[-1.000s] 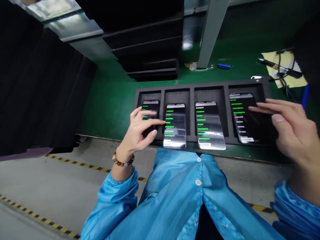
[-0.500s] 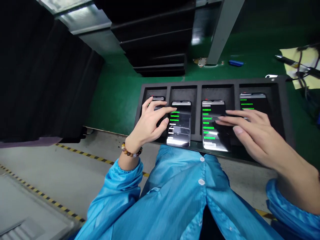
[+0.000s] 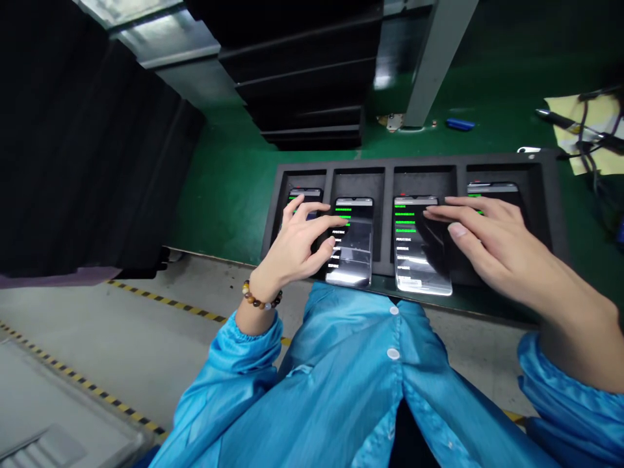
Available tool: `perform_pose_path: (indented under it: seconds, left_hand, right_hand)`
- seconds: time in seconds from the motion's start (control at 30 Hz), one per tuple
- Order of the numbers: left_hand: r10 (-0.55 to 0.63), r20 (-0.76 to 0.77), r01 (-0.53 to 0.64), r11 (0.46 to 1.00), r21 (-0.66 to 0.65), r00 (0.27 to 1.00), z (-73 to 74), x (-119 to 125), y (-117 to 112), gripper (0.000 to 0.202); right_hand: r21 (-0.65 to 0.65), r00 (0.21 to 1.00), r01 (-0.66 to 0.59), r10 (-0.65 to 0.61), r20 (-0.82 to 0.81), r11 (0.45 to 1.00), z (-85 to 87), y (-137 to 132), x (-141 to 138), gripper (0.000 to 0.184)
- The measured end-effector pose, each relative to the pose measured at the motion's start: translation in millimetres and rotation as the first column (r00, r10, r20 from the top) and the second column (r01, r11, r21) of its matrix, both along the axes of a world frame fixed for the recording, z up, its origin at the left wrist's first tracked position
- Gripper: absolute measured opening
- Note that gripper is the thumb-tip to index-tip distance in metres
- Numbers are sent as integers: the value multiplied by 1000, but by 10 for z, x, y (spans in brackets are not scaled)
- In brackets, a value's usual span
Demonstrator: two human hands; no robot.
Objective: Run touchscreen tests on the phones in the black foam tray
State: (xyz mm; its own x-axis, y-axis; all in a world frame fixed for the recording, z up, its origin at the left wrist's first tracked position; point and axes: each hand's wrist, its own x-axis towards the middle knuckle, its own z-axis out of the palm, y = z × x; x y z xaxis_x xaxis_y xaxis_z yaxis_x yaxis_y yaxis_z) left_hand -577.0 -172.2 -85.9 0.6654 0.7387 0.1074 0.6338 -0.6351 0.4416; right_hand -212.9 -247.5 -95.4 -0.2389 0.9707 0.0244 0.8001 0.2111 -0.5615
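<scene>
Several smartphones lie face up in a black compartmented tray. My left hand is spread, its index fingertip over the screen of the centre-left phone; whether it touches the glass I cannot tell. Behind that hand, the leftmost phone is partly covered. The centre-right phone shows green and white text lines, and the fingertips of my right hand reach over its right edge, fingers stretched out. Under the right hand the rightmost phone is mostly hidden. Both middle phones overhang the tray's near edge.
A stack of black trays stands behind, beside a grey post. More black trays rise at left. On the green table lie a blue cylinder, a pen, yellow paper and dark cables.
My right hand has shifted up its phone's screen, and my left hand slightly down and right. The centre-right list now shows fewer green lines and more white; the centre-left list has scrolled or changed too.
</scene>
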Motion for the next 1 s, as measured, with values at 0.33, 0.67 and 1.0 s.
perform_pose_path:
  seconds: [0.33, 0.67, 1.0]
  left_hand:
    - [185, 52, -189, 978, 90, 981, 22, -296, -24, 45]
    - [298, 44, -300, 951, 71, 954, -99, -563, 31, 39]
    - [225, 139, -243, 962, 125, 964, -73, -524, -32, 40]
  right_hand:
    - [-18, 999, -2, 1, -48, 1000, 85, -199, 154, 45]
    - [-19, 1000, -24, 24, -20, 1000, -19, -132, 80, 46]
    - [135, 963, 260, -246, -109, 956, 100, -446, 437, 40]
